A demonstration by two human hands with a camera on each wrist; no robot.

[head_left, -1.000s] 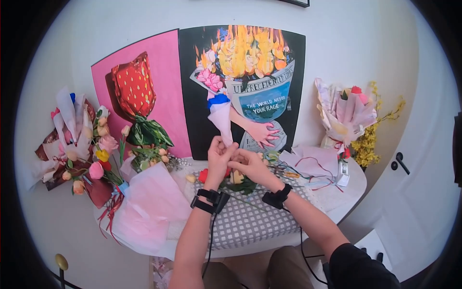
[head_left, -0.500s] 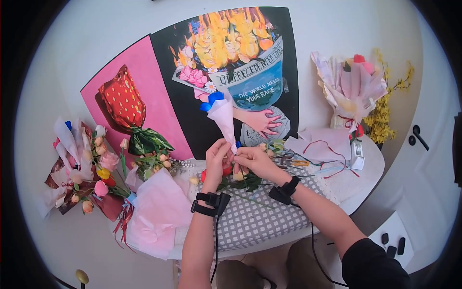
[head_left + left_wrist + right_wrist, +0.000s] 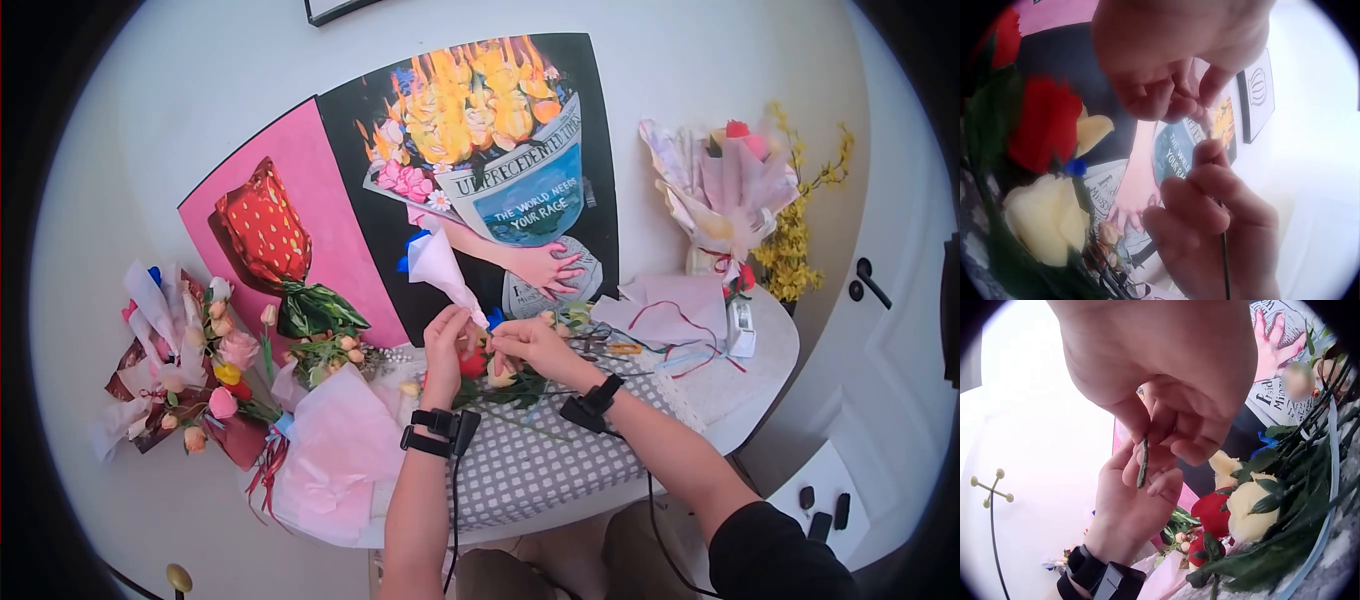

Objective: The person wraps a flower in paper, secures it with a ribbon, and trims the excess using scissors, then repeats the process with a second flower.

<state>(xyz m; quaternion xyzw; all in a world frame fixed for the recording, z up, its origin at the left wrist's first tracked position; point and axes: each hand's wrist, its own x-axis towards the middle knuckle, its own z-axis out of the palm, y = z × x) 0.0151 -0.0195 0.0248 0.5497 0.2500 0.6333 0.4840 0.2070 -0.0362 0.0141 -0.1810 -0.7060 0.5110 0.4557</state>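
Observation:
My left hand (image 3: 447, 340) pinches the twisted lower end of a pale pink paper cone (image 3: 440, 268), which leans up and to the left. A blue flower (image 3: 409, 250) shows at the cone's wide mouth. Close beside it, my right hand (image 3: 538, 350) pinches the thin green stem (image 3: 1143, 464) below the wrap between thumb and fingertips. Its cut end sticks out in the right wrist view. Beneath the hands lie red roses (image 3: 1212, 512) and a cream rose (image 3: 1254, 511) with green leaves.
A grey checked cloth (image 3: 540, 465) covers the table's middle. Pink tissue paper (image 3: 335, 450) lies left, near wrapped flowers (image 3: 165, 350). To the right are a paper sheet (image 3: 675, 300) with red ribbon, a white dispenser-like object (image 3: 741, 328) and an upright bouquet (image 3: 725, 205). Paintings (image 3: 480, 190) stand behind.
The paper cone has tipped further left and dropped a little, as the left hand turned with it. My right hand has drawn slightly away from the left. The head view has shifted.

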